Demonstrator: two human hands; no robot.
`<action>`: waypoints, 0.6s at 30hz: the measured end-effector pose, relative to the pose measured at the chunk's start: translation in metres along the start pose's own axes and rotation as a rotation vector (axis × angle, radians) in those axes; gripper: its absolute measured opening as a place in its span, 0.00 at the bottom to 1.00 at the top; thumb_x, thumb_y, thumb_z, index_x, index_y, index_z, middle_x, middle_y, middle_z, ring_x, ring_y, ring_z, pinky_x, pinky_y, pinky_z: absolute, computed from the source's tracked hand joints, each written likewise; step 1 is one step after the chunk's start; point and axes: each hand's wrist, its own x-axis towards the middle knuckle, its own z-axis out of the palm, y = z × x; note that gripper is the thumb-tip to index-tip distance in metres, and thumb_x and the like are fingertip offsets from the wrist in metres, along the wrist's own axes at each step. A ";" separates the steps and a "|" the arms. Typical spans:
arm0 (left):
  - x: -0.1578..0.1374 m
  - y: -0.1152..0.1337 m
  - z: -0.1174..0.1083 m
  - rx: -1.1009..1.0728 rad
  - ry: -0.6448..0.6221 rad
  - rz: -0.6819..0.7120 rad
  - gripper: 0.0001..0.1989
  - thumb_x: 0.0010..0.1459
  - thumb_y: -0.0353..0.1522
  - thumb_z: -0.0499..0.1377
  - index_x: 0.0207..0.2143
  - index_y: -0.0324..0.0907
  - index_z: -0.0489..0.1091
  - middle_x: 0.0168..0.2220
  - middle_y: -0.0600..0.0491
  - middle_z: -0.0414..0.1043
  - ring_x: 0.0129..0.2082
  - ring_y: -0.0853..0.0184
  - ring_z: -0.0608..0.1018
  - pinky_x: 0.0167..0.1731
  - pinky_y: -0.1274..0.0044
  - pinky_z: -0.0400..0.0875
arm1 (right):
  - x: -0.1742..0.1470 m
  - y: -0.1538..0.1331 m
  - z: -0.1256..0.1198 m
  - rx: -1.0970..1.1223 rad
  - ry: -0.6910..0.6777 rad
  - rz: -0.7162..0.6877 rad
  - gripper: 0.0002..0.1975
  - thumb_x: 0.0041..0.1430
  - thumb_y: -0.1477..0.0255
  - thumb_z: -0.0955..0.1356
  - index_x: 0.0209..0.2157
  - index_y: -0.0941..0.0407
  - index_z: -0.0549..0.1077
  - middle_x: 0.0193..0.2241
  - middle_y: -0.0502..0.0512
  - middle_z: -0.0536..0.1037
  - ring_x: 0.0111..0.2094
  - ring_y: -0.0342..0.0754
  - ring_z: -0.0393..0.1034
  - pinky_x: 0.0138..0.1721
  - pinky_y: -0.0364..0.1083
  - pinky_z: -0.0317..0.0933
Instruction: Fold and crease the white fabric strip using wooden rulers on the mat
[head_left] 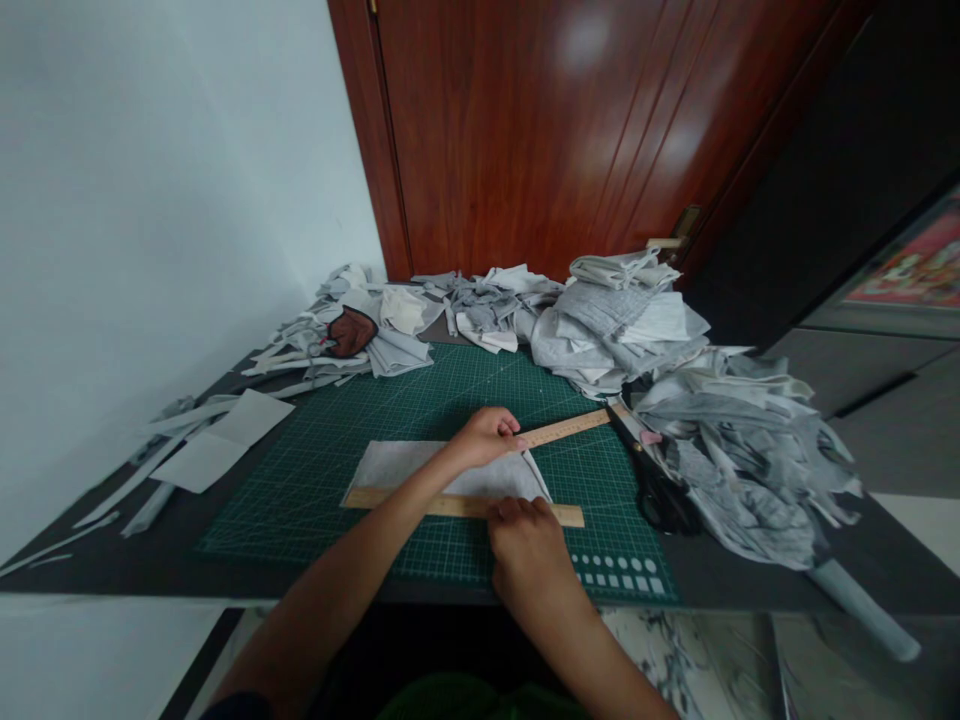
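A light grey piece of cloth (pixel 405 458) lies on the green cutting mat (pixel 315 480), folded to a slanting edge at its right. Along its near edge runs a wooden ruler (pixel 450 504). My right hand (pixel 531 550) is closed over that ruler near its right end, fingers curled down on it. Reaching across the cloth, my left hand (pixel 486 438) pinches the end of a second wooden ruler (pixel 566 430), which slants away to the right. Its fingertips are partly hidden. Black-handled scissors (pixel 660 495) lie to the right, blades pointing toward the second ruler's far end.
Heaps of grey cloth lie at the right (pixel 742 450) and back right (pixel 615 320). More scraps (pixel 487 305) sit at the back, beside a brown patch (pixel 351 332) at the left. A folded pale sheet (pixel 221 440) and cloth strips lie left, near the wall (pixel 150 250).
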 end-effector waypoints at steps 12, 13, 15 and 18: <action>-0.007 -0.006 -0.047 -0.526 -0.029 -0.153 0.21 0.60 0.45 0.68 0.46 0.44 0.64 0.31 0.57 0.74 0.28 0.70 0.79 0.28 0.79 0.72 | -0.001 -0.001 -0.001 0.019 -0.009 0.005 0.27 0.57 0.86 0.64 0.59 0.68 0.74 0.52 0.71 0.79 0.53 0.61 0.74 0.55 0.55 0.60; -0.008 -0.003 -0.041 -0.555 -0.067 -0.168 0.21 0.62 0.47 0.65 0.46 0.43 0.65 0.33 0.55 0.76 0.30 0.68 0.80 0.30 0.76 0.74 | -0.001 -0.001 0.000 0.015 -0.011 0.006 0.27 0.57 0.86 0.64 0.59 0.68 0.74 0.52 0.71 0.79 0.53 0.61 0.74 0.55 0.55 0.60; -0.012 0.004 -0.026 -0.606 -0.197 -0.203 0.22 0.63 0.50 0.63 0.42 0.40 0.69 0.35 0.48 0.78 0.33 0.62 0.82 0.34 0.70 0.78 | -0.001 -0.001 0.001 0.000 -0.012 0.009 0.25 0.57 0.86 0.64 0.56 0.67 0.76 0.52 0.70 0.80 0.53 0.60 0.74 0.55 0.54 0.61; -0.017 0.015 -0.009 -0.757 -0.442 -0.247 0.20 0.60 0.44 0.68 0.43 0.36 0.73 0.38 0.44 0.80 0.33 0.64 0.82 0.35 0.72 0.77 | 0.000 -0.002 0.000 -0.013 -0.009 0.017 0.23 0.58 0.85 0.65 0.54 0.66 0.77 0.51 0.70 0.80 0.52 0.60 0.74 0.54 0.53 0.61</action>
